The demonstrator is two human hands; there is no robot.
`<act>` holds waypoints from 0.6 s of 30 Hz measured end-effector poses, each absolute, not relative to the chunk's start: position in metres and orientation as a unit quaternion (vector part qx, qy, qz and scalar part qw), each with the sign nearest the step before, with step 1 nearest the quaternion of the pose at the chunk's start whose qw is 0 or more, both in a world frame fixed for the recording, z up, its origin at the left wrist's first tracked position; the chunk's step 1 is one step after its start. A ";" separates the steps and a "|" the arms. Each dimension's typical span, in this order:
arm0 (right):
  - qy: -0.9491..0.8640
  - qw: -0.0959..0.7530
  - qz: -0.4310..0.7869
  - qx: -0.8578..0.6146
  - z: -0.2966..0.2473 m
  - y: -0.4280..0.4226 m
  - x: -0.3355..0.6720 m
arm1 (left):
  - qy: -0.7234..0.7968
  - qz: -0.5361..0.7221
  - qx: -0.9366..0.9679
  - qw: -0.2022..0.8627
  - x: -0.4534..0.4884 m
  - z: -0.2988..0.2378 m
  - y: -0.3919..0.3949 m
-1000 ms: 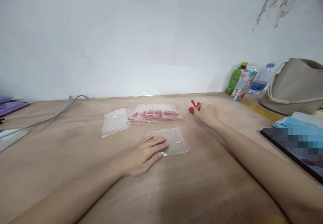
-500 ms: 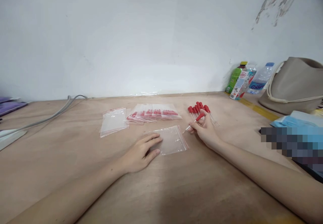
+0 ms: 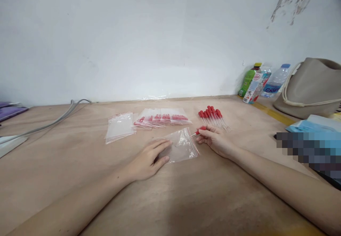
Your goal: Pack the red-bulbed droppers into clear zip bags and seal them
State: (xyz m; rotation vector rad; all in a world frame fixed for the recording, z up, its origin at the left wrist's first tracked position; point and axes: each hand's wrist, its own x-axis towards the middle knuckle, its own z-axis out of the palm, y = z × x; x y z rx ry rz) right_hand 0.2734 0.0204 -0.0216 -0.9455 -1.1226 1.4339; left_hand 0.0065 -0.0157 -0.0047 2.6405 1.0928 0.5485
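Note:
My left hand [image 3: 149, 159] lies flat on the left part of a clear zip bag [image 3: 179, 149], its fingers stretched out. The bag's red-edged mouth faces right and its upper layer is slightly raised. Between the fingertips of my right hand [image 3: 213, 139] is a red-bulbed dropper [image 3: 197, 132]. Its clear tip points left at the bag's mouth; how far it reaches inside I cannot tell. Behind that hand, several more red-bulbed droppers [image 3: 211, 113] lie fanned out. Overlapping bags with red bulbs inside [image 3: 165, 117] rest at the back centre, and a stack of flat bags [image 3: 119, 126] to their left.
A grey cable [image 3: 60, 119] runs along the left side near a purple packet [image 3: 12, 112]. At the back right stand bottles [image 3: 249, 81], a carton [image 3: 254, 88] and a grey-brown bag [image 3: 311, 87]. Blue masks [image 3: 306, 127] lie at the right edge. A wall closes off the back.
My right hand has moved left and slightly down, bringing the dropper's tip to the bag's mouth. The bag's upper layer has lifted near the opening. My left hand stays in place.

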 end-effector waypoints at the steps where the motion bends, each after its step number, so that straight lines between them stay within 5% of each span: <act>1: -0.490 0.507 0.594 -0.388 -0.021 0.020 0.275 | 0.372 0.188 0.902 0.117 0.007 -0.005 -0.016; 18: -0.658 0.253 0.610 -0.362 -0.002 0.026 0.290 | 0.384 0.177 0.899 0.116 0.007 -0.003 -0.016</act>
